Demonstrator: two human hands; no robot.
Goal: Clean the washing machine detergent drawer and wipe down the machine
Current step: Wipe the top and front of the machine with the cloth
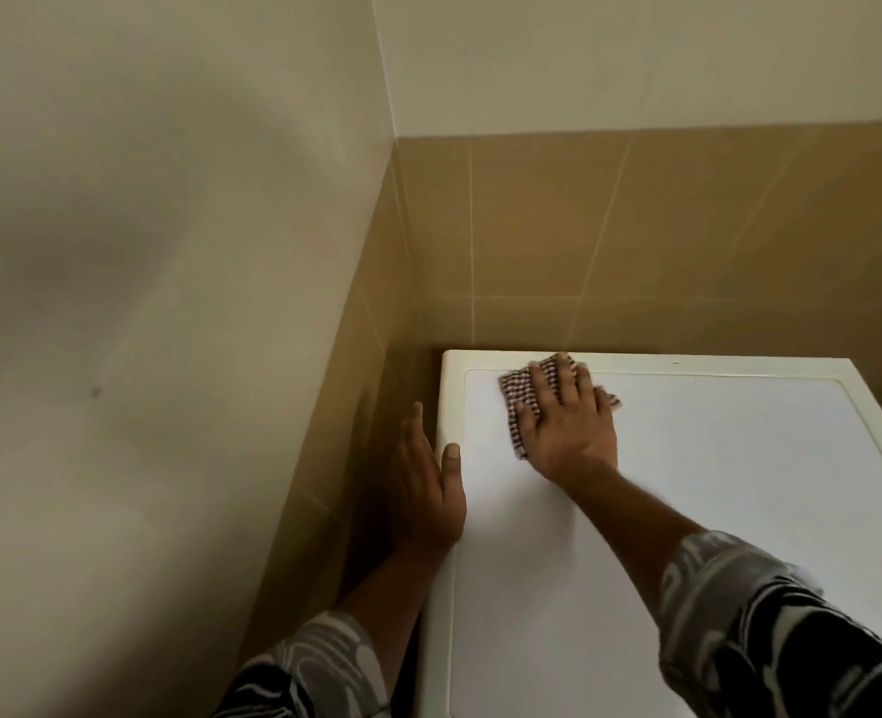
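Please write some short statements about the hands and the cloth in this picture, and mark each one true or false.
1. The right hand presses a brown-and-white checked cloth flat on the white top of the washing machine. True.
2. The cloth lies at the front edge. False: it is near the back left corner.
3. The left hand rests on the left edge, thumb on top. True.
4. The left hand holds a bottle. False: it holds nothing.

A home laundry corner: a white washing machine (687, 510) stands against tan tiled walls (635, 225) with plain paint above.
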